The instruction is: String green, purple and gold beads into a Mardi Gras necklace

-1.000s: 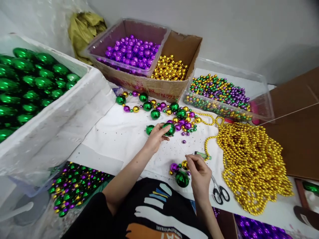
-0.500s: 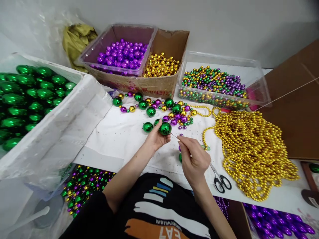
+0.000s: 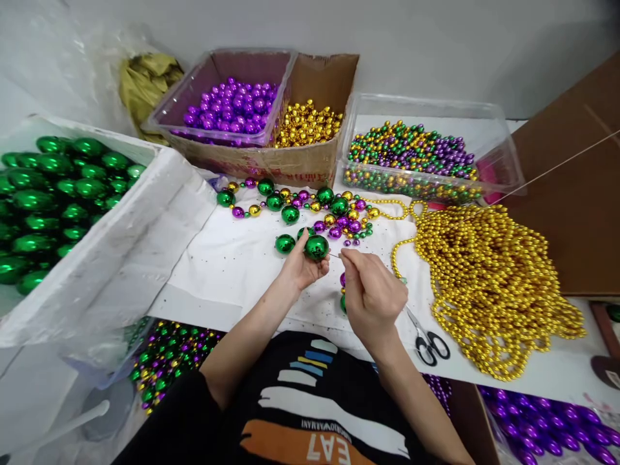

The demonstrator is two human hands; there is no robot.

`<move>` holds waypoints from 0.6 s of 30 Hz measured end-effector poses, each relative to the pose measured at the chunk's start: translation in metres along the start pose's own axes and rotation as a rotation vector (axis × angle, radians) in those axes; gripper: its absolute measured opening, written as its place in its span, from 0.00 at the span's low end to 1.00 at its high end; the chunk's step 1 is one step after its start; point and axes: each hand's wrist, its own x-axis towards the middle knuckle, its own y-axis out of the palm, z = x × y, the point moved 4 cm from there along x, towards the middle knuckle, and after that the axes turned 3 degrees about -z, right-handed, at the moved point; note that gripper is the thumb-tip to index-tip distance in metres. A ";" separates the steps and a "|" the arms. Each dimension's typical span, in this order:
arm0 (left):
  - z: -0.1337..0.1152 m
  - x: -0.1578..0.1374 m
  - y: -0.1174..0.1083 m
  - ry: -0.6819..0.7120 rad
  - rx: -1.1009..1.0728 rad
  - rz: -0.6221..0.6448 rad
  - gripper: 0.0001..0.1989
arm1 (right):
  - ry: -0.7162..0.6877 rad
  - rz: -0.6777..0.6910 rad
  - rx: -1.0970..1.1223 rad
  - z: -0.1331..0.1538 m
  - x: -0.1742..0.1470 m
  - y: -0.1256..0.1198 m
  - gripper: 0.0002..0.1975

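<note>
In my left hand (image 3: 301, 266) a large shiny green bead (image 3: 316, 247) is held between thumb and fingers. My right hand (image 3: 375, 284) pinches a thin needle-like shaft (image 3: 334, 256) whose other end meets the right side of that bead. I cannot tell how far it goes in. Another green bead (image 3: 285, 243) lies on the white cloth just left of my left hand, and one more is partly hidden behind my thumb. Beyond my hands lies a strand of green, purple and gold beads (image 3: 290, 214). Purple and green beads peek out beside my right hand.
Scissors (image 3: 430, 342) and a heap of gold bead strands (image 3: 489, 284) lie to the right. A white box of green beads (image 3: 184, 213) stands at left. Behind are a cardboard box (image 3: 232, 159) with purple and gold beads and a clear bin (image 3: 504, 139) of small mixed beads.
My right hand has shifted slightly up and left, nearer the green bead, and less of the thin shaft shows between them. The whole view has shifted a little.
</note>
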 end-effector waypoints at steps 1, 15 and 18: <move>0.000 0.000 0.000 0.002 -0.008 -0.006 0.26 | 0.003 0.003 -0.002 0.000 0.000 0.001 0.09; 0.001 -0.004 0.003 0.011 0.007 0.011 0.28 | 0.002 0.022 -0.002 -0.004 -0.006 0.010 0.11; 0.002 -0.003 0.004 0.002 0.022 0.020 0.28 | -0.002 0.016 -0.010 -0.005 -0.006 0.011 0.10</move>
